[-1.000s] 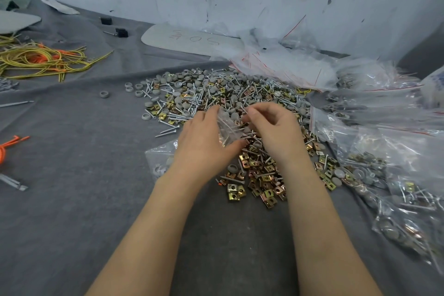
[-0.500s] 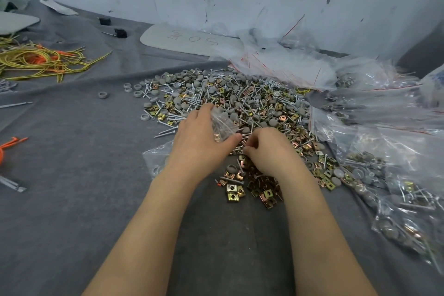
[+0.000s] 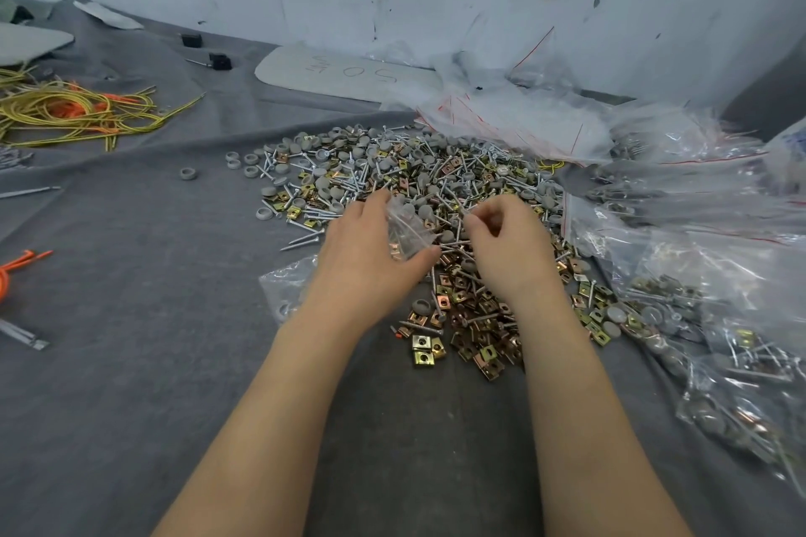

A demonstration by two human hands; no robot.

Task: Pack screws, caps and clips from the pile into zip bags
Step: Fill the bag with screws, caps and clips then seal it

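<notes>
L hand (image 3: 370, 262) grips small zip bag (image 3: 408, 231), thumb under, fingers over. R hand (image 3: 506, 249) fingers curled, pinching screw (image 3: 466, 215) (prob.), just beside bag mouth, over pile (image 3: 392, 170). Risk: mouth narrow, screw tip snags film, falls into pile.

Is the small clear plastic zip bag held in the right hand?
No, the left hand grips the small clear plastic zip bag; the right hand hovers beside it with curled fingers, off the bag.

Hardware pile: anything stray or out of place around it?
One grey cap lies alone on the cloth, left of the pile. A small orange bit sits beside the near clips, and a yellow wire loop pokes from the pile's far right edge.
</notes>
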